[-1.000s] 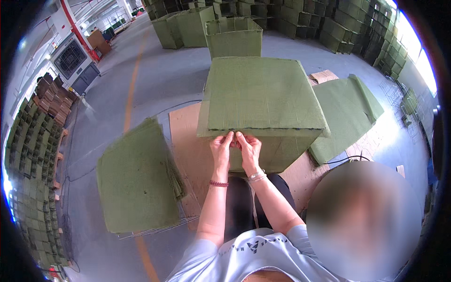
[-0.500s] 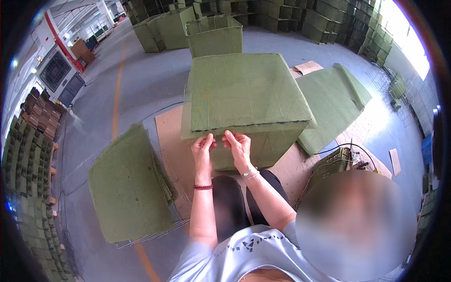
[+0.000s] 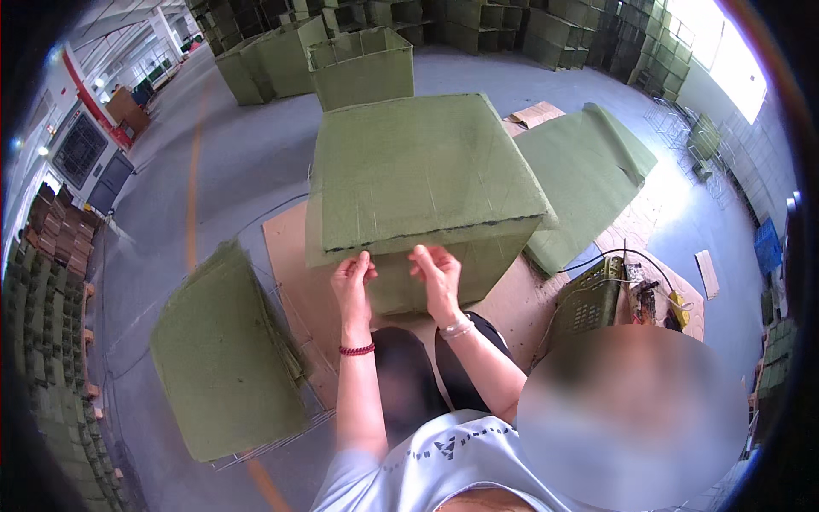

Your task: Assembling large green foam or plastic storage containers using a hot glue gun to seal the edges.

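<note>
Both hands work the near top edge of a large green fabric-covered box (image 3: pixel 422 175) standing on brown cardboard sheets (image 3: pixel 294 282): left hand (image 3: pixel 352 282) pinching the seam, right hand (image 3: pixel 435 271) fingers curled against it.

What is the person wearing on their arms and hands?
Both hands are bare, no gloves. The left hand has a dark red bead bracelet on its wrist. The right hand has a thin silvery bracelet. The light grey short sleeves leave the forearms uncovered.
</note>
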The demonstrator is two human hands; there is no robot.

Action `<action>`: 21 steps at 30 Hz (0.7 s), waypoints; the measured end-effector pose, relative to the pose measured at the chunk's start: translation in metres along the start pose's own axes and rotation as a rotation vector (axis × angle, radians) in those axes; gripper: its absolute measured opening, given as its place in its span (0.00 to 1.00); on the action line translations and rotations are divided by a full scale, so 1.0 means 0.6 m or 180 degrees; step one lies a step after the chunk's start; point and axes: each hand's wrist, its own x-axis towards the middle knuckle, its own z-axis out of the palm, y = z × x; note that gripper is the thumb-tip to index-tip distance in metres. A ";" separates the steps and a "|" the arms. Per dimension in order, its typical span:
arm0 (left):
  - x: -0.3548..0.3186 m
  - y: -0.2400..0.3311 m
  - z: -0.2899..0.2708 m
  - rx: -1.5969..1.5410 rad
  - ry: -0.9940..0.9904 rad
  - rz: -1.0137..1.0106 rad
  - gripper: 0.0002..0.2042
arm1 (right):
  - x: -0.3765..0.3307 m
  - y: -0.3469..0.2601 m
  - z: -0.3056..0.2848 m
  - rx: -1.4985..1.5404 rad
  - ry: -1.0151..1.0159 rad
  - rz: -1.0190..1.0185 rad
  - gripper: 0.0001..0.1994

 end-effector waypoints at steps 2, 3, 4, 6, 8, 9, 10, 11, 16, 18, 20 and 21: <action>0.003 0.001 0.001 -0.0071 -0.0013 0.0006 0.09 | 0.014 -0.009 -0.022 0.0061 0.0057 -0.0106 0.10; 0.004 0.000 0.002 -0.0139 -0.0016 0.0019 0.09 | 0.020 -0.009 -0.028 0.0146 0.0017 -0.0160 0.11; 0.003 -0.002 0.006 -0.0124 0.0051 0.0059 0.09 | 0.022 -0.006 -0.030 0.0146 0.0027 -0.0159 0.11; 0.003 -0.002 0.007 -0.0010 0.0079 0.0118 0.09 | 0.026 -0.009 -0.026 0.0307 0.0128 -0.0012 0.12; 0.003 -0.001 0.008 0.0108 0.0106 0.0172 0.09 | 0.040 -0.006 -0.027 0.0244 0.0122 -0.0101 0.12; 0.006 0.000 0.010 0.0074 0.0109 0.0174 0.08 | 0.042 -0.005 -0.031 0.0176 0.0112 -0.0190 0.12; 0.006 0.002 0.012 0.0039 0.0105 0.0179 0.08 | 0.037 -0.004 -0.035 0.0180 0.0127 -0.0196 0.12; 0.007 0.005 0.011 0.0039 0.0076 0.0190 0.08 | 0.037 -0.004 -0.037 0.0105 0.0030 -0.0085 0.12; 0.001 0.012 -0.054 0.0315 0.0302 0.0068 0.07 | 0.025 -0.036 -0.110 -0.0178 0.0524 -0.0446 0.10; 0.027 0.010 -0.127 -0.0183 0.0592 0.0537 0.08 | 0.040 -0.039 -0.176 -0.0576 0.1265 -0.1116 0.07; 0.049 0.021 -0.130 -0.0323 0.0287 0.0448 0.22 | 0.069 -0.045 -0.259 -0.1030 0.2038 -0.1228 0.09; 0.052 0.042 -0.108 -0.0500 0.0141 0.0387 0.27 | 0.072 -0.055 -0.271 -0.1033 0.2093 -0.0892 0.14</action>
